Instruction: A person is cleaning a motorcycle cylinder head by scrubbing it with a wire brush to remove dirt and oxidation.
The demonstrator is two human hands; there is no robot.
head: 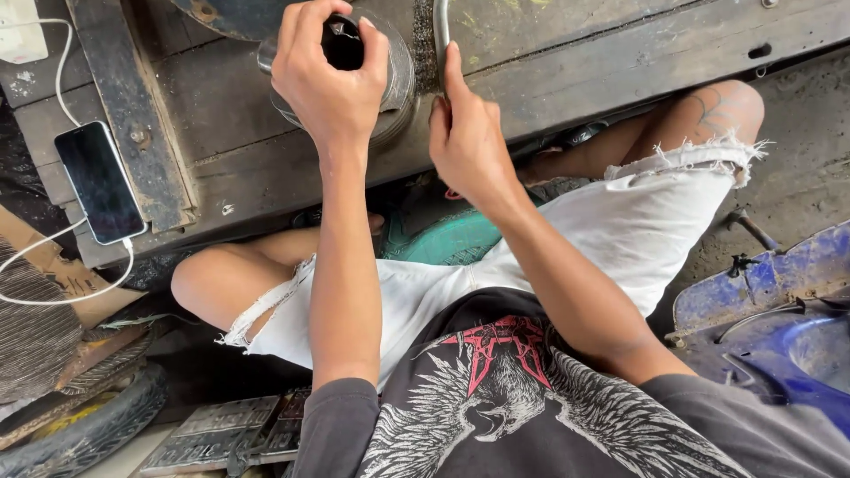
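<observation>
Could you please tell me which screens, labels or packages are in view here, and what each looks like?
Phone: flat on the wooden bench at left, black rectangle, dark screen, white cable plugged in.
White charger block: top-left corner, boxy.
Cardboard piece: lower left, brown, faint print.

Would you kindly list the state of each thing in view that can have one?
left hand: closed over the top of the round metal part
right hand: forefinger raised along the bent metal tube
round metal part: lying on the wooden bench
smartphone: screen dark, white cable plugged in
wooden bench: worn and stained
</observation>
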